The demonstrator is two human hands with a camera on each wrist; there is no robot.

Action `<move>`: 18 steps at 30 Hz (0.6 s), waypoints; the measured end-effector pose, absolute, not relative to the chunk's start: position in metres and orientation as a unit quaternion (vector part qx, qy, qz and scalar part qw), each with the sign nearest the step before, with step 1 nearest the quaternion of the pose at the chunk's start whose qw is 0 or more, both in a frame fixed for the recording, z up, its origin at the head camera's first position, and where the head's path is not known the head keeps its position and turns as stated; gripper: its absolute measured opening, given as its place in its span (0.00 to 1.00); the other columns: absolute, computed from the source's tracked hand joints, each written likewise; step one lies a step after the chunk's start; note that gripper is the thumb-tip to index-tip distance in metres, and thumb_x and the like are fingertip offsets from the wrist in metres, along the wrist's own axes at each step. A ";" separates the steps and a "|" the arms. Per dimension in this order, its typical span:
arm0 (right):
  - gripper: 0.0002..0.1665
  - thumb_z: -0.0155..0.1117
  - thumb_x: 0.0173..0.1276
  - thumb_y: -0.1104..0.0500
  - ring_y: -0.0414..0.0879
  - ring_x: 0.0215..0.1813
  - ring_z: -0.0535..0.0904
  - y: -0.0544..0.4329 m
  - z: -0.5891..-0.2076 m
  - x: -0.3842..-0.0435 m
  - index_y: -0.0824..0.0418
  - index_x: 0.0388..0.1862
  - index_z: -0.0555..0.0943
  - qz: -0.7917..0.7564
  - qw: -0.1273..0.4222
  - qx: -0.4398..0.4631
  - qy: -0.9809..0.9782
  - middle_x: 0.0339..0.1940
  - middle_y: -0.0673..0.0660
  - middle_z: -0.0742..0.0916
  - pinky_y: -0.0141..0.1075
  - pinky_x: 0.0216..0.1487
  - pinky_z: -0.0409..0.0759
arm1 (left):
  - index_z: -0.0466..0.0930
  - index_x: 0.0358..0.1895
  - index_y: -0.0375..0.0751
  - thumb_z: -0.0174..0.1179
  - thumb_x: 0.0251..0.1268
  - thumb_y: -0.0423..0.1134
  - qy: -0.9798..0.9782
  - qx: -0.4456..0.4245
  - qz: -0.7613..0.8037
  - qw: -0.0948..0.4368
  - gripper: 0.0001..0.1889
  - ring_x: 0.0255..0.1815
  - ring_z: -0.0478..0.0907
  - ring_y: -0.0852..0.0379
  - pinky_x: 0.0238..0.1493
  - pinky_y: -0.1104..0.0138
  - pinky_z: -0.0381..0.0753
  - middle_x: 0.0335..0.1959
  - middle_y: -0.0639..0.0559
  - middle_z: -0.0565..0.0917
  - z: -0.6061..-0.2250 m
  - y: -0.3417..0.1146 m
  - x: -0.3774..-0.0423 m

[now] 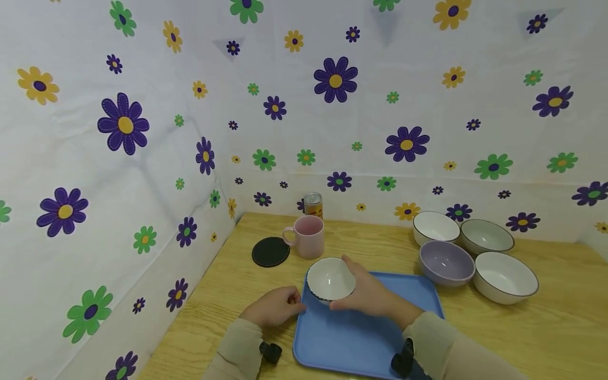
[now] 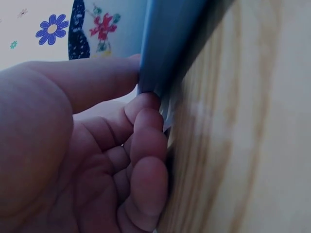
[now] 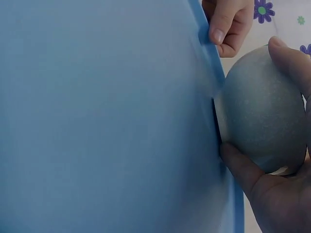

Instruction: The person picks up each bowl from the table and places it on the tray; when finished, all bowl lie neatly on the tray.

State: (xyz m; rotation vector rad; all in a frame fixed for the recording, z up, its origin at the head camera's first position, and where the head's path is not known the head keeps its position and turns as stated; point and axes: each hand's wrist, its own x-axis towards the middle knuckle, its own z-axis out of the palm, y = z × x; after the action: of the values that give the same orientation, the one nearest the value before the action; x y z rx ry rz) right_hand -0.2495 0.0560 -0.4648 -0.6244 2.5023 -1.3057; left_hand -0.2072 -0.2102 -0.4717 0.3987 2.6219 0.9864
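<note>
A small white bowl (image 1: 330,278) with a dark, speckled rim is held by my right hand (image 1: 368,292), thumb on the near side and fingers on the far side. It overlaps the far left corner of the blue tray (image 1: 349,338) in the head view. In the right wrist view the bowl's pale outer side (image 3: 265,109) shows beside the tray's raised edge. My left hand (image 1: 276,306) pinches the tray's left edge. The left wrist view shows its thumb (image 2: 104,80) against the tray rim (image 2: 167,39) and the other fingers curled low by the tabletop.
Beyond the tray stand a pink mug (image 1: 310,240) and a drink can (image 1: 313,205), with a round black coaster (image 1: 271,252) to their left. On the right, a lilac bowl (image 1: 446,266) and several other bowls sit close together on the wooden table (image 1: 565,316). A flower-printed cloth (image 1: 294,132) hangs behind.
</note>
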 end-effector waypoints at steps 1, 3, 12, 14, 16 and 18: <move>0.76 0.84 0.47 0.38 0.58 0.70 0.68 0.055 -0.465 -0.250 0.68 0.81 0.49 -0.450 0.125 -0.219 0.857 0.76 0.67 0.65 0.58 0.67 0.68 | 0.75 0.35 0.48 0.60 0.73 0.47 0.916 0.138 0.342 0.156 0.10 0.26 0.71 0.61 0.29 0.67 0.69 0.27 0.58 0.75 -0.472 -0.210 -0.208; 0.75 0.84 0.48 0.39 0.58 0.70 0.69 0.053 -0.465 -0.252 0.68 0.81 0.48 -0.452 0.124 -0.222 0.855 0.75 0.66 0.66 0.58 0.66 0.69 | 0.75 0.34 0.47 0.60 0.73 0.48 0.917 0.139 0.342 0.154 0.10 0.27 0.71 0.60 0.29 0.67 0.69 0.27 0.58 0.75 -0.472 -0.210 -0.208; 0.76 0.85 0.47 0.41 0.56 0.69 0.70 0.052 -0.465 -0.259 0.66 0.81 0.48 -0.459 0.136 -0.235 0.846 0.74 0.64 0.68 0.58 0.65 0.71 | 0.75 0.34 0.47 0.60 0.73 0.49 0.917 0.130 0.341 0.162 0.12 0.27 0.71 0.59 0.28 0.65 0.69 0.27 0.56 0.75 -0.474 -0.209 -0.209; 0.76 0.85 0.47 0.40 0.56 0.69 0.69 0.052 -0.466 -0.260 0.65 0.81 0.48 -0.458 0.140 -0.236 0.845 0.74 0.64 0.68 0.57 0.65 0.71 | 0.76 0.34 0.47 0.60 0.73 0.49 0.917 0.128 0.341 0.163 0.12 0.27 0.71 0.59 0.28 0.65 0.70 0.27 0.56 0.75 -0.475 -0.209 -0.209; 0.76 0.85 0.47 0.40 0.56 0.69 0.70 0.051 -0.465 -0.262 0.65 0.82 0.48 -0.459 0.142 -0.238 0.844 0.74 0.63 0.68 0.57 0.65 0.71 | 0.76 0.34 0.47 0.60 0.73 0.49 0.917 0.128 0.341 0.162 0.12 0.27 0.71 0.59 0.28 0.65 0.70 0.27 0.56 0.75 -0.476 -0.209 -0.209; 0.76 0.85 0.47 0.40 0.56 0.69 0.70 0.051 -0.465 -0.263 0.65 0.82 0.47 -0.457 0.143 -0.242 0.844 0.73 0.63 0.68 0.57 0.65 0.71 | 0.76 0.34 0.47 0.60 0.73 0.49 0.917 0.130 0.342 0.161 0.12 0.27 0.71 0.59 0.28 0.65 0.70 0.27 0.56 0.75 -0.476 -0.209 -0.208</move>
State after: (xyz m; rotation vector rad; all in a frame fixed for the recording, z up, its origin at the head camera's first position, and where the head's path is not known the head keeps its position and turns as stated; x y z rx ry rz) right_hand -0.2626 0.0508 -0.4652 -0.6968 2.4342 -1.3197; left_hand -0.2084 -0.2094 -0.4759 0.3709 2.6169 0.9771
